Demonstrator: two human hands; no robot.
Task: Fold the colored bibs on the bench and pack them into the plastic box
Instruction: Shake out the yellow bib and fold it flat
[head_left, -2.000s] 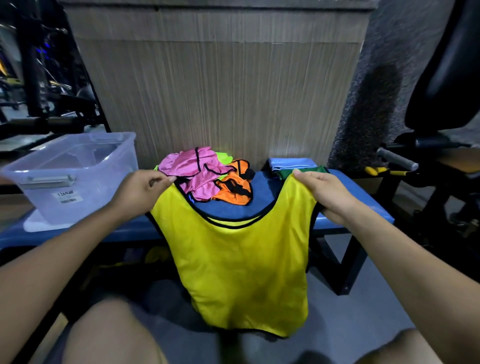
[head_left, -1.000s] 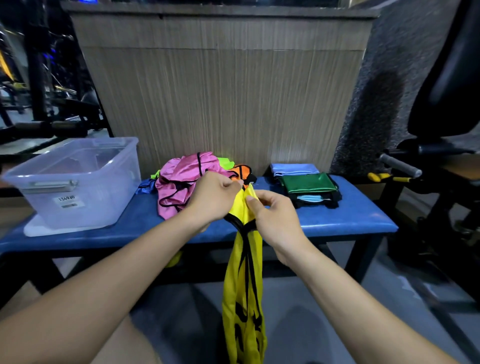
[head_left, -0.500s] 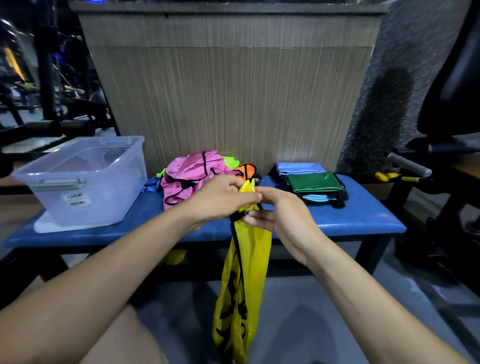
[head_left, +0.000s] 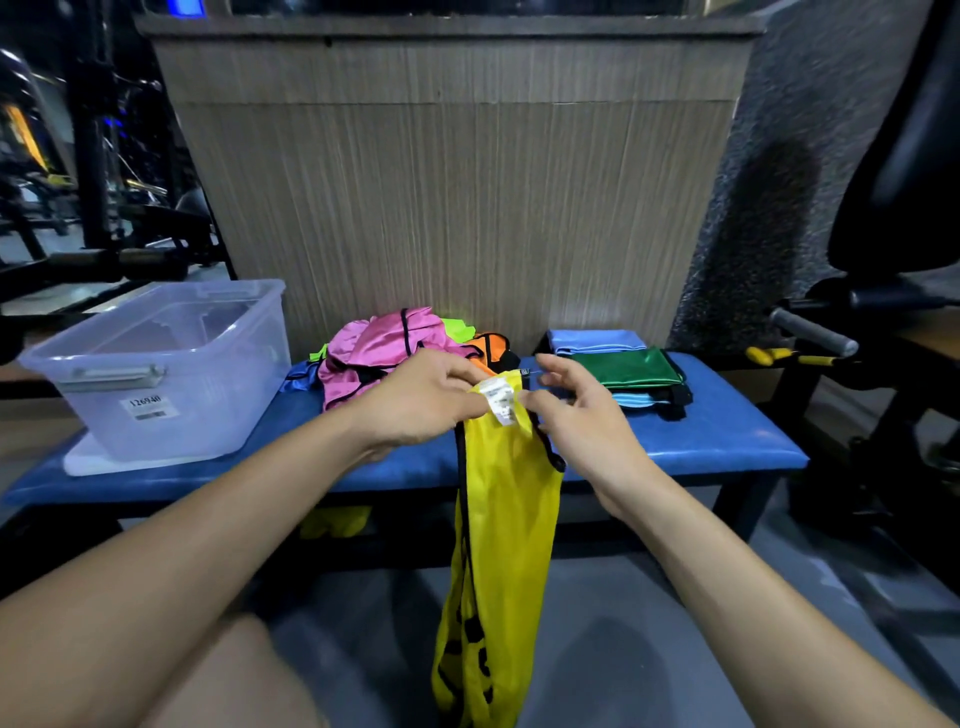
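Now the left hand (head_left: 421, 400) pinches the halved yellow bib (head_left: 504, 525); right hand (head_left: 582, 415) spread, seemingly releasing; fold crosswise next.

Both my forearms are bare right up to where the view cuts them off, no sleeves, watch, rings or gloves on my left hand (head_left: 421, 400) or right hand (head_left: 582, 415), and my knees below are bare too

Dim indoor light, dark bg at left, wide-angle bending at edges, slight blur at corners
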